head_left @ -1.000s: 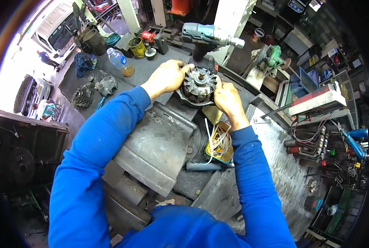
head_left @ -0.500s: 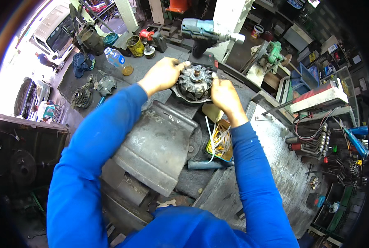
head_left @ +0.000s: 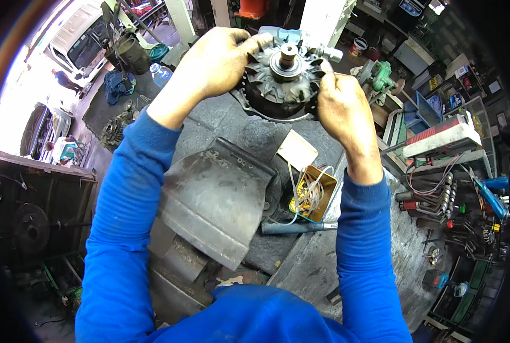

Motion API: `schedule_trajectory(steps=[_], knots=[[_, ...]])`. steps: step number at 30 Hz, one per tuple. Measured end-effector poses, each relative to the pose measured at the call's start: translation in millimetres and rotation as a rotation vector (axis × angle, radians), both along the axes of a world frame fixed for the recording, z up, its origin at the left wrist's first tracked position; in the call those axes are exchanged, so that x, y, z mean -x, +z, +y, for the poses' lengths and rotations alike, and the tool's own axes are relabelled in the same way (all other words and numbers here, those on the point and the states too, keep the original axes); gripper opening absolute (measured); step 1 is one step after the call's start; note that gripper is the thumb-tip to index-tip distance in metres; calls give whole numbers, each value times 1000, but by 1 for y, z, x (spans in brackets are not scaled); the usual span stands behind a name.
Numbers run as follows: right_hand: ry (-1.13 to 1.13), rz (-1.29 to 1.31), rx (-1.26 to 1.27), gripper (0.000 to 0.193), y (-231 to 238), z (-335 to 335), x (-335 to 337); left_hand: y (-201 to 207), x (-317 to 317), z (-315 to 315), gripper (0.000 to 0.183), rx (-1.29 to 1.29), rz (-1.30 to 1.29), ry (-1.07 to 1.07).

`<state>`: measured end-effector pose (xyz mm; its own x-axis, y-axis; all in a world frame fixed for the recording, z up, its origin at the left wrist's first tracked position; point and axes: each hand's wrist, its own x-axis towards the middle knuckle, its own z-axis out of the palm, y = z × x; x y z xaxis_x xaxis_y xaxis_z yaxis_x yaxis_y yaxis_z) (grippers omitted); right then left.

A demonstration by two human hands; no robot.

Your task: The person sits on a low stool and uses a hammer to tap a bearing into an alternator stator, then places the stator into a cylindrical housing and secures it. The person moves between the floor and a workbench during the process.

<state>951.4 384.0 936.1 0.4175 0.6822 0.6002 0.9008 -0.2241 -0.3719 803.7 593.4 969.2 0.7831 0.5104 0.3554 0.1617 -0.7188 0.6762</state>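
Between my two hands is a part-opened alternator point(head_left: 275, 106), its finned fan, bearing and shaft end facing up above a dark round housing. My left hand point(head_left: 218, 63) grips its left side, fingers curled and thumb at the fan's edge. On the opposite side, my right hand point(head_left: 346, 108) is closed around the rim. Both hands hold the alternator up over the far part of the workbench point(head_left: 232, 126). Behind it, a teal impact wrench point(head_left: 281, 33) is partly hidden.
Nearer to me lies a curved grey metal cover point(head_left: 215, 200). To its right are an open yellow box point(head_left: 326, 186) of wires and a blue-handled tool point(head_left: 292, 227). A bottle point(head_left: 160, 74) and alternator parts point(head_left: 116, 130) sit at left. Tools point(head_left: 438, 197) crowd the right side.
Both hands have lifted the alternator, which looks larger and closer. It now covers much of the impact wrench, and my left hand and forearm hide more of the bottle and loose parts.
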Motion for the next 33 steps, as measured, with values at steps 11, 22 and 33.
schedule_trajectory(steps=[11,22,33], knots=[[-186,656,482,73,-89,22,2,-106,-12,10,62,232,417,-22],[-118,1328,442,35,-60,35,-15,-108,5,29,28,983,352,24],[-14,1734,285,26,-5,-21,20,-52,23,12,21,1219,521,-111]])
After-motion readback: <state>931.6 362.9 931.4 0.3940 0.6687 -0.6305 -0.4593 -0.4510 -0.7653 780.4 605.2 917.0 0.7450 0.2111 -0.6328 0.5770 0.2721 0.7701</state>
